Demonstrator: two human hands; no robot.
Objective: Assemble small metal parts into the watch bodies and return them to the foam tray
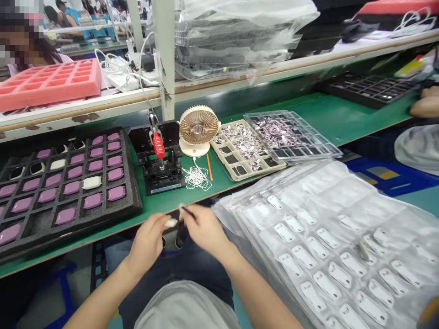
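Observation:
My left hand [151, 240] and my right hand [204, 228] meet low in front of me, just below the green bench edge. The left fingers are curled round a small dark part [173, 235] with a white piece at the fingertips. In the right hand, pinched between the fingers, are thin dark tweezers [187, 211] whose tip points at that part. A black foam tray [65, 183] of purple and white watch-like cases lies to the left. Over my right knee spreads a clear plastic sheet [329, 256] with several white labels.
A black press jig with a red handle [159, 157] stands beside a small beige fan [199, 130]. Two trays of small shiny parts [270, 139] sit behind. Another person's arm [423, 107] shows at far right, and a person sits behind a pink tray [51, 82].

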